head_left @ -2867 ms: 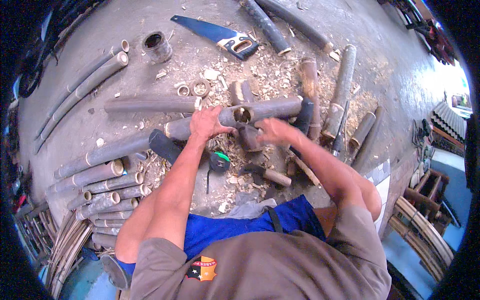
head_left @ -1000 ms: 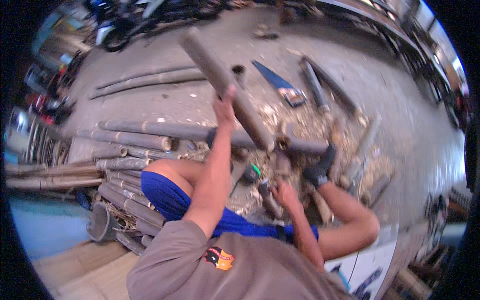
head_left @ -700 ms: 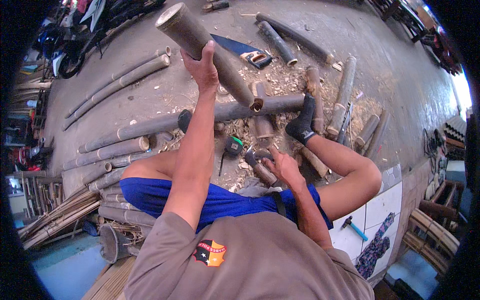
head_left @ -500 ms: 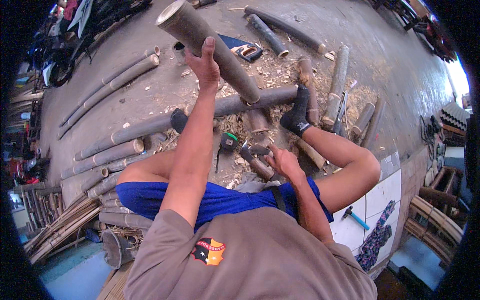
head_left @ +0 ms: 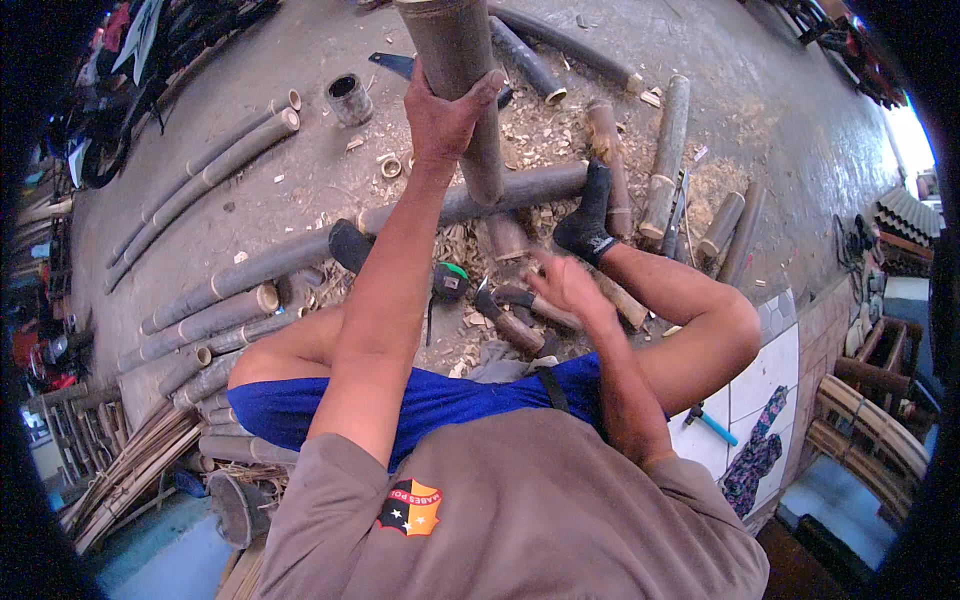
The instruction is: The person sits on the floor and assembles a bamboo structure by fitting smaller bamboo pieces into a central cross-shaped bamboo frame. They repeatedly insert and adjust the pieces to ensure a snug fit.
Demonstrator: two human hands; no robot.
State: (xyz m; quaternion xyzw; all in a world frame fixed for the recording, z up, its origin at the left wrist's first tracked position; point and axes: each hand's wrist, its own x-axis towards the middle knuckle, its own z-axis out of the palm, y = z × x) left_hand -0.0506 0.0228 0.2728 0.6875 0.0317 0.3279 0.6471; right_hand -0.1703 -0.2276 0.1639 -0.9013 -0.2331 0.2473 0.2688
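Note:
My left hand (head_left: 448, 125) is wrapped round a thick brown bamboo section (head_left: 452, 55), held tilted up from the floor. The section's top runs out at the upper edge; its lower end is beside a long dark bamboo pole (head_left: 300, 252) lying across in front of me. Blurred by motion, my right hand (head_left: 566, 286) is raised over the floor near my right foot, its fingers apart with nothing visible in them. Below it lie two tools with brown handles: one with a metal head (head_left: 510, 322), one with a dark curved end (head_left: 535, 303). A black-and-green tape measure (head_left: 450, 281) sits to their left.
Wood chips (head_left: 540, 145) cover the floor ahead. Several bamboo pieces lie around, including a pale one (head_left: 668, 160) at right and long poles (head_left: 210, 180) at left. A metal can (head_left: 348, 100) stands far left. A blue-handled hammer (head_left: 716, 428) rests on white tiles.
My left hand has moved right with the bamboo section, which now stands steeper. My right hand has lifted off the tools and upward. The can and a bamboo ring have come into sight.

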